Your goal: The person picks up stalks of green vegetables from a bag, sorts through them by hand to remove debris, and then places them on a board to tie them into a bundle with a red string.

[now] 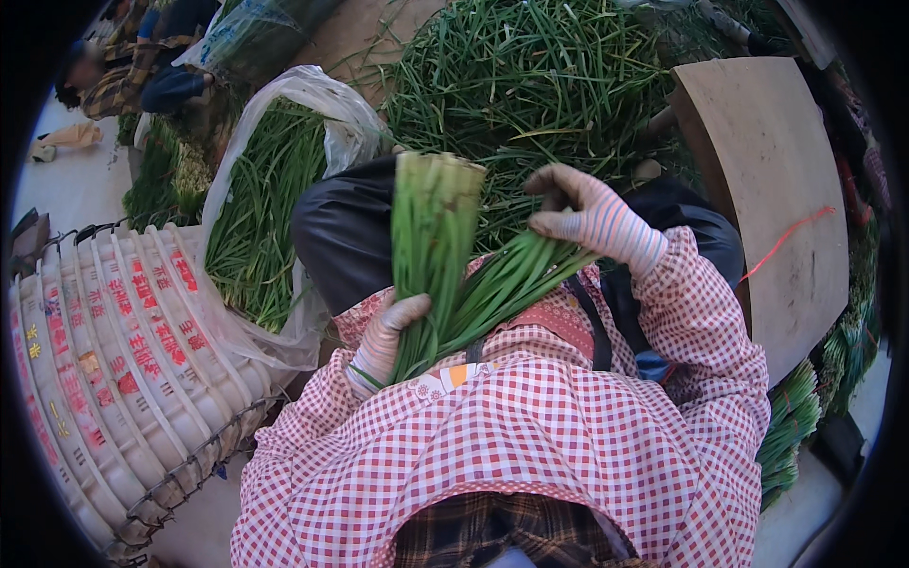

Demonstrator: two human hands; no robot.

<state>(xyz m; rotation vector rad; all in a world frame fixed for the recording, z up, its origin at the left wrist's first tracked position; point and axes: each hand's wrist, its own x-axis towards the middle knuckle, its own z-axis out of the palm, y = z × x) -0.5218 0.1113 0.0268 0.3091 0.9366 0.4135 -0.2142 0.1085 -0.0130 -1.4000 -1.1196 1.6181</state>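
My left hand [388,331], in a striped knit glove, is closed around a bunch of green chives [431,227]. The pale cut ends of the bunch point up and away from me. More loose chive leaves [516,284] fan out from the same hand toward the right, across my lap. My right hand [592,213], gloved alike with dirty fingertips, hovers over the far end of these leaves. Its thumb lies along them, while the curled fingers stand apart from the thumb with nothing visible between them.
A big heap of chives [530,76] lies beyond my knees. To the left, a clear plastic bag [246,123] holds more chives beside a white ribbed basket [123,360]. A tan board [772,199] stands at right, with tied bundles [791,435] near it. Another person [142,71] sits far left.
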